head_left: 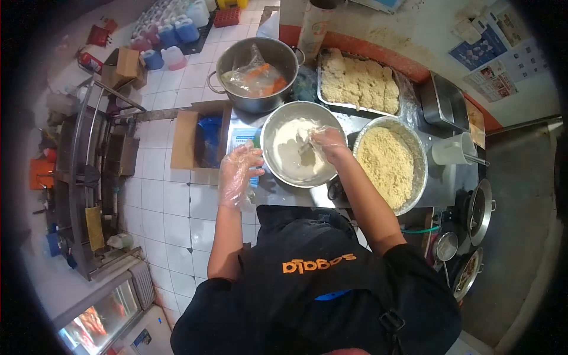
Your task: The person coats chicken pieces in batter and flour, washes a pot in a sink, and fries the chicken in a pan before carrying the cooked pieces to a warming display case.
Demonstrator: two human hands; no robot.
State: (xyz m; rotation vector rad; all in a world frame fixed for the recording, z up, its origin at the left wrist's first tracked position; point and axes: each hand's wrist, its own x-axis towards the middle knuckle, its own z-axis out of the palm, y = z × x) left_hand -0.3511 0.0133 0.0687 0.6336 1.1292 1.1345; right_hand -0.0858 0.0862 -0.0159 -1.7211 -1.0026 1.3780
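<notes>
A round metal bowl [273,168] of pale, runny batter [290,151] stands in front of me on the steel table. My right hand [329,144], in a clear plastic glove, reaches over its right side. Its fingers are closed at the batter's surface around something smeared with white that I cannot make out. My left hand [241,168], gloved too, hovers beside the left rim with its fingers apart and nothing in them. To the right of the bowl sits a large metal basin [421,171] heaped with yellowish crumbs [384,160].
Behind the bowl are a deep pot [257,105] with a plastic bag in it and a tray [361,106] of crumb-coated pieces. A white jug [452,149] and steel containers [445,100] stand at right. A cardboard box [182,145] is at left; pans [480,213] hang low right.
</notes>
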